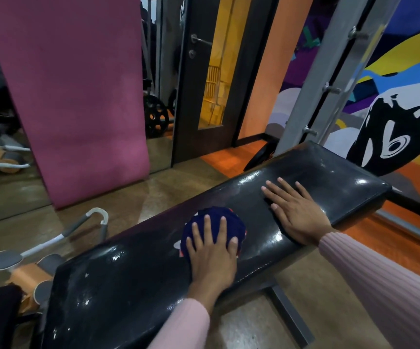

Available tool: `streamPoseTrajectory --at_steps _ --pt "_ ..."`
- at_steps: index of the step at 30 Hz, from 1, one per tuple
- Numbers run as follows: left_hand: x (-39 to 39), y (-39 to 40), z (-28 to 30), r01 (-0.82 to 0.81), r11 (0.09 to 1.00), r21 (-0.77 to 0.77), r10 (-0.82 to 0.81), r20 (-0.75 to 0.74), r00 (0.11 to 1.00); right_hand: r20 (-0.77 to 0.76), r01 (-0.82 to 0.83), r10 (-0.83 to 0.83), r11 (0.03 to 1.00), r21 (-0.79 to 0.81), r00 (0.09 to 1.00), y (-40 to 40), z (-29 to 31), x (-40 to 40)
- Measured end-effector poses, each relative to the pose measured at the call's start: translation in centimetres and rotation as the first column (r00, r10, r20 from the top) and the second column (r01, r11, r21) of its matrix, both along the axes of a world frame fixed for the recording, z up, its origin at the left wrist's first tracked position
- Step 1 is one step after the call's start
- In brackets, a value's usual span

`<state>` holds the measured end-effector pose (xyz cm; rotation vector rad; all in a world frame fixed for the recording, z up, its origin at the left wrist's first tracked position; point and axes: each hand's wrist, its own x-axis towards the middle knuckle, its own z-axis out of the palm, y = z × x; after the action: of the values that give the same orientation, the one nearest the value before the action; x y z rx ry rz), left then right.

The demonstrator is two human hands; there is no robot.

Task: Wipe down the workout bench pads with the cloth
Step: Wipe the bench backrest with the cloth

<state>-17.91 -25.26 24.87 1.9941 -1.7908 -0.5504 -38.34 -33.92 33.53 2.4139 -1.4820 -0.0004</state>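
A long black glossy bench pad (128,285) runs from the lower left to the upper right. A bunched dark blue cloth (220,214) with bits of red and white lies on the middle of the pad. My left hand (212,255) presses down on the cloth with spread fingers. My right hand (297,212) lies flat on the bare pad further right, fingers straight and spread, apart from the cloth. Both arms wear pink ribbed sleeves.
A pink mat (78,96) leans against the mirror behind the bench. An orange and grey exercise device (35,268) lies on the floor at the left. A dark door (203,84) and a grey rack upright (314,79) stand behind. The bench frame leg (289,316) shows below.
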Motion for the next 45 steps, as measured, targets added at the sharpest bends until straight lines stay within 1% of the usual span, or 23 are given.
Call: streamPoseTrajectory --at_steps 2,4,6,8,11,13,16,18,20,22,24,26,28,31,34,37,38,39,40,42,45 --pt "-1.7 1.8 0.2 0.037 0.998 -0.042 -0.035 0.035 0.999 -0.007 0.001 -0.001 1.0 0.012 1.0 -0.1 0.0 0.0" --pt "-4.2 2.6 0.5 0.121 0.989 -0.089 -0.113 0.081 0.99 -0.01 0.001 -0.001 1.0 0.009 1.0 -0.2 -0.1 -0.1" --pt "-5.6 1.8 1.0 0.16 0.98 -0.115 -0.152 0.074 0.986 -0.007 0.008 -0.008 1.0 0.014 1.0 -0.2 0.0 -0.2" --pt "-5.0 -0.1 1.6 0.153 0.984 -0.096 -0.151 0.03 0.988 0.002 0.009 -0.009 1.0 0.016 1.0 -0.2 0.0 -0.2" --pt "-1.8 -2.4 1.7 0.107 0.994 0.009 -0.107 -0.045 0.993 0.004 0.009 -0.009 1.0 0.004 1.0 -0.1 0.0 -0.1" --pt "0.3 -1.6 0.6 0.047 0.998 0.028 -0.046 -0.038 0.998 -0.005 0.006 -0.006 1.0 -0.008 1.0 0.0 0.0 0.0" --pt "0.7 2.7 -1.3 -0.012 0.999 -0.053 0.014 0.023 1.0 -0.023 -0.004 0.003 1.0 -0.013 1.0 0.0 -0.2 0.0" --pt "-1.2 4.8 -2.0 0.022 0.992 -0.127 -0.012 0.082 0.997 -0.027 -0.011 0.011 1.0 -0.011 1.0 -0.1 -0.3 -0.1" --pt "-3.2 5.1 -2.1 0.057 0.982 -0.179 -0.035 0.122 0.992 -0.024 -0.011 0.011 1.0 -0.013 1.0 -0.2 -0.3 -0.1" --pt "-3.7 3.6 -1.4 0.085 0.977 -0.198 -0.063 0.114 0.992 -0.015 -0.007 0.007 0.999 -0.033 1.0 -0.1 -0.3 -0.2" --pt "-2.3 1.3 -0.7 0.072 0.986 -0.152 -0.066 0.044 0.997 -0.003 -0.004 0.004 1.0 -0.027 1.0 0.0 -0.2 -0.1" --pt "0.0 -0.1 -0.5 0.023 0.997 -0.077 -0.024 -0.016 1.0 0.005 -0.007 0.007 1.0 -0.012 1.0 0.0 -0.1 0.0" --pt "1.8 0.2 -1.5 -0.044 0.998 -0.048 0.044 -0.012 0.999 0.006 -0.01 0.01 1.0 -0.021 1.0 -0.1 -0.2 -0.1" --pt "2.2 3.3 -2.8 -0.087 0.991 -0.105 0.091 0.032 0.995 0.0 -0.017 0.017 0.999 -0.035 1.0 -0.2 -0.4 -0.2" --pt "-0.6 5.2 -2.9 -0.069 0.991 -0.115 0.079 0.083 0.993 0.006 -0.017 0.018 0.999 -0.029 1.0 -0.2 -0.4 -0.2" --pt "-2.7 4.2 -1.6 0.006 0.991 -0.137 0.005 0.081 0.997 -0.006 -0.008 0.008 0.999 -0.051 1.0 -0.4 -0.5 -0.2" --pt "-2.5 3.7 -1.1 0.056 0.991 -0.118 -0.05 0.057 0.997 -0.012 -0.005 0.004 0.998 -0.055 1.0 -0.4 -0.6 -0.3" --pt "-2.0 2.9 -1.0 0.074 0.986 -0.149 -0.067 0.047 0.997 -0.016 -0.002 0.002 0.999 -0.052 1.0 -0.5 -0.6 -0.3" --pt "-1.3 2.1 -1.1 0.076 0.987 -0.144 -0.073 0.028 0.997 -0.016 -0.001 0.0 0.999 -0.047 1.0 -0.5 -0.6 -0.4" --pt "0.8 0.8 -1.3 0.019 0.995 -0.096 -0.021 -0.018 1.0 -0.011 -0.002 0.001 0.999 -0.047 1.0 -0.3 -0.6 -0.4" --pt "3.3 1.5 -2.4 -0.052 0.997 -0.057 0.051 -0.015 0.999 -0.008 -0.006 0.006 0.999 -0.052 1.0 -0.3 -0.5 -0.4"
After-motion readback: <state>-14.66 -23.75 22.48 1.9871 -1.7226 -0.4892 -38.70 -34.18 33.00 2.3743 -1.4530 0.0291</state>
